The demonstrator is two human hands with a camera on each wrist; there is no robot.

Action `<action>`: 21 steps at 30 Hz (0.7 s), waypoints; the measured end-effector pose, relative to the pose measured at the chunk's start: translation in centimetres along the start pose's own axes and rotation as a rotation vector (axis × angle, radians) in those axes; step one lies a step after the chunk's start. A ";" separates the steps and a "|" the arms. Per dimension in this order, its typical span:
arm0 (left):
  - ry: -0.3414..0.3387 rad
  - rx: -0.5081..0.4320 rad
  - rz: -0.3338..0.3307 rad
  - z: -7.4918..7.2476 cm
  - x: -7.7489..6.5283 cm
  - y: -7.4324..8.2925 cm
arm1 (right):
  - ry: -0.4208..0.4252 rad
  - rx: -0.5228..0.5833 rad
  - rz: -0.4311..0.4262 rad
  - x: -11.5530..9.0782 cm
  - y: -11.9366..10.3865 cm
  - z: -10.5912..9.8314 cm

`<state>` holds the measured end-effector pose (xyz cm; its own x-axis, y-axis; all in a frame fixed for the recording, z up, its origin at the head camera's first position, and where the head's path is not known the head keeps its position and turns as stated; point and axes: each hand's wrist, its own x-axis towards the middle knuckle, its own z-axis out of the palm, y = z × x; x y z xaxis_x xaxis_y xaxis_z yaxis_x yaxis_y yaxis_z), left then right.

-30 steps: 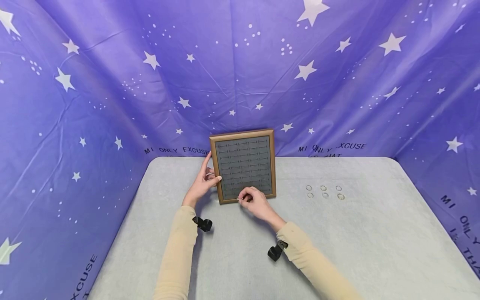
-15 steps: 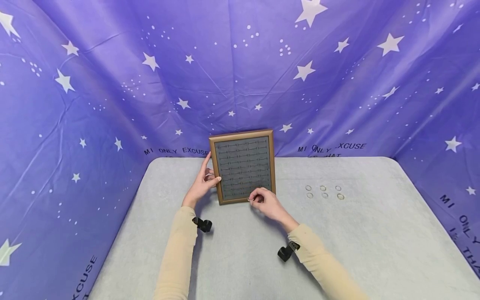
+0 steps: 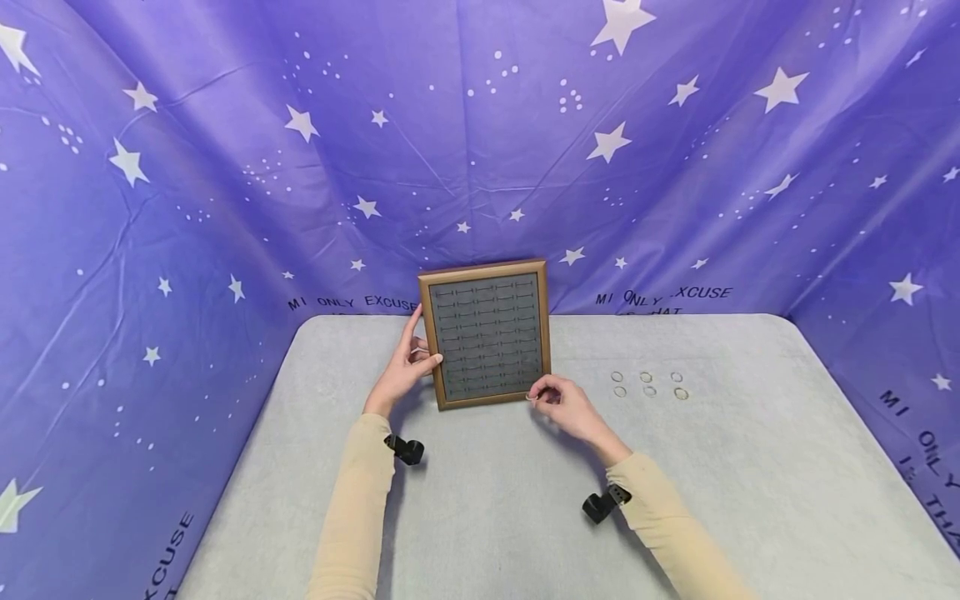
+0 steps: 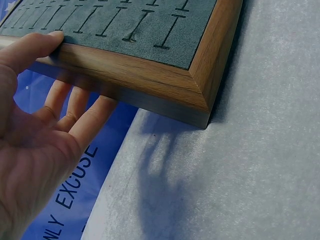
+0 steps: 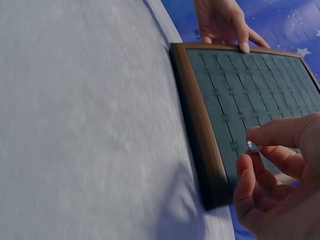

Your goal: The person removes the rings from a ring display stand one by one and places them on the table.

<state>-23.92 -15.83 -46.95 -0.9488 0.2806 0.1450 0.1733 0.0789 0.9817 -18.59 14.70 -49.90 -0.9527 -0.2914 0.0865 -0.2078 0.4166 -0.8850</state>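
A ring display board (image 3: 491, 333) with a wooden frame and slotted dark grey-green padding leans upright at the table's back. My left hand (image 3: 402, 371) grips its left edge, the thumb on the front of the frame and the other fingers round the side, as the left wrist view shows. Between thumb and fingertips my right hand (image 3: 570, 410) pinches a small silvery ring (image 5: 253, 146), close in front of the board's lower right corner. The slots that show hold no rings.
Several rings (image 3: 647, 384) lie in two rows on the grey table (image 3: 480, 517), right of the board. A purple star-printed curtain (image 3: 480, 150) hangs behind the table and along both sides. Each sleeve carries a black wrist camera (image 3: 606, 503).
My right hand has slid rightward along the board's bottom edge, from near its middle to the lower right corner, still pinching the ring. The left hand and the board have stayed put.
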 end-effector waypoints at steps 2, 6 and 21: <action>0.004 0.003 -0.003 0.0 0.0 0.0 | 0.005 -0.003 0.020 -0.2 0.2 -0.5; 0.005 0.012 -0.004 0.0 -0.1 0.1 | 0.018 -0.008 0.050 -0.6 0.7 -1.4; 0.003 0.046 -0.008 -0.1 -0.1 0.3 | 0.036 -0.010 0.070 -2.1 2.6 -4.7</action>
<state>-23.83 -15.89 -46.63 -0.9511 0.2768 0.1373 0.1774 0.1254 0.9761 -18.18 20.42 -50.30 -0.9722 -0.2307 0.0411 -0.1426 0.4435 -0.8849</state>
